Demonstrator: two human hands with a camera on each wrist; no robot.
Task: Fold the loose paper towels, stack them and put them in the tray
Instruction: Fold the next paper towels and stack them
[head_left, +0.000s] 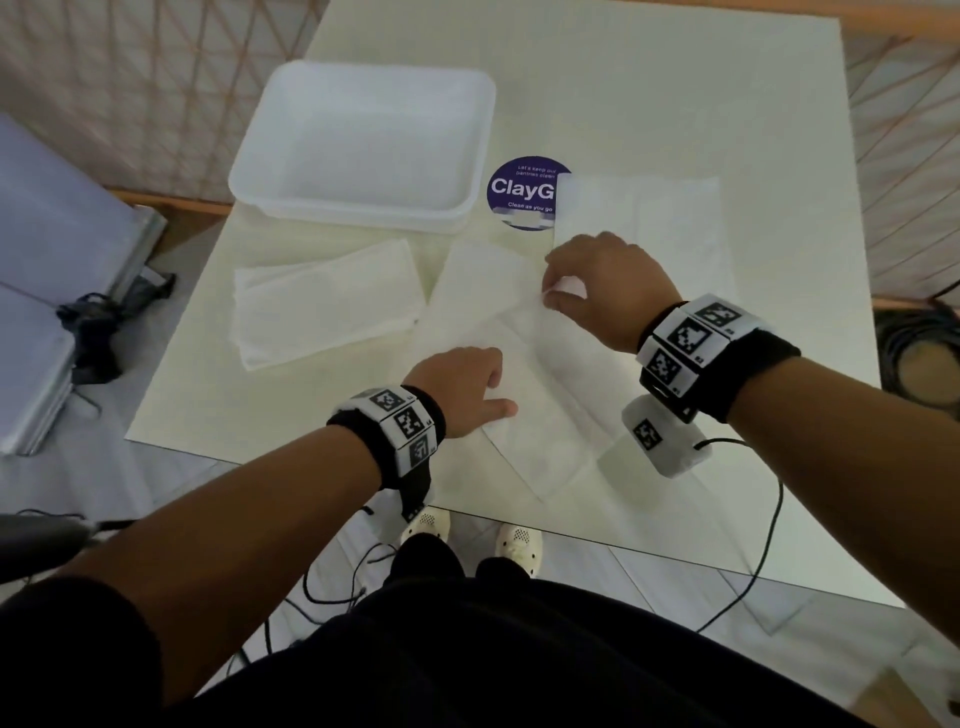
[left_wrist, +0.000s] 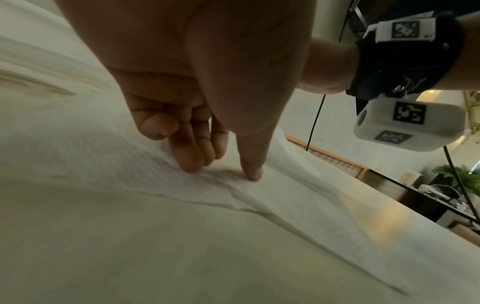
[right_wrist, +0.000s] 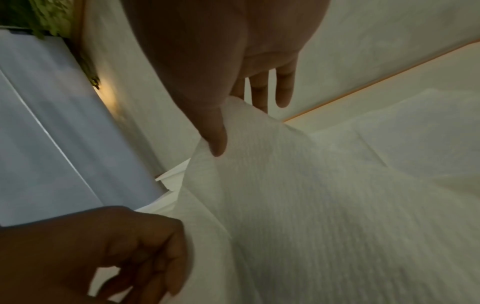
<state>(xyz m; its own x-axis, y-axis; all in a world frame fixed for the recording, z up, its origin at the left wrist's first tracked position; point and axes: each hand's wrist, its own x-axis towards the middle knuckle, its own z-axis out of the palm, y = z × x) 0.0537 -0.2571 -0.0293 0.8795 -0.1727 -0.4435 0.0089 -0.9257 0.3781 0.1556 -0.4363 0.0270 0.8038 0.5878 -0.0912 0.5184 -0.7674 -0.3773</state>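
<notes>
A loose white paper towel (head_left: 524, 384) lies half folded near the front of the cream table (head_left: 623, 78). My left hand (head_left: 498, 395) presses it flat; in the left wrist view its fingertips (left_wrist: 192, 164) rest on a crease. My right hand (head_left: 550, 296) pinches a lifted corner of the same towel (right_wrist: 311, 205), thumb (right_wrist: 218, 144) on top. A second loose towel (head_left: 644, 223) lies flat behind the right hand. A stack of folded towels (head_left: 327, 306) sits left of centre. The white plastic tray (head_left: 291, 130) stands behind the stack with nothing visible in it.
A round purple sticker (head_left: 514, 192) lies between the tray and the far towel. The table's front edge (head_left: 311, 467) runs just under my wrists. Cables (head_left: 763, 551) hang off the front right. Grey boards (head_left: 47, 249) and a black clip lie on the floor at left.
</notes>
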